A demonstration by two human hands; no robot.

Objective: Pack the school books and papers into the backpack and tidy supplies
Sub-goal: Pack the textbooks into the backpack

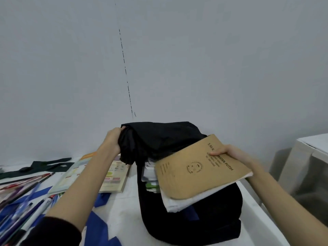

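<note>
A black backpack [177,226] stands on the white table, its mouth open toward me. My left hand [113,139] grips the bunched black flap at the top left and holds it up. My right hand [229,153] grips a brown exercise book [198,171] with white papers under it, thumb on the cover. The book's lower end sits at the bag's opening. More white and green paper edges [150,180] show inside the bag.
An open colourful textbook [113,174] lies left of the bag. Several pens and pencils [23,192] lie scattered at the far left on a blue-and-white cloth. A dark green strap [44,166] lies behind them. A white box [312,157] stands at the right.
</note>
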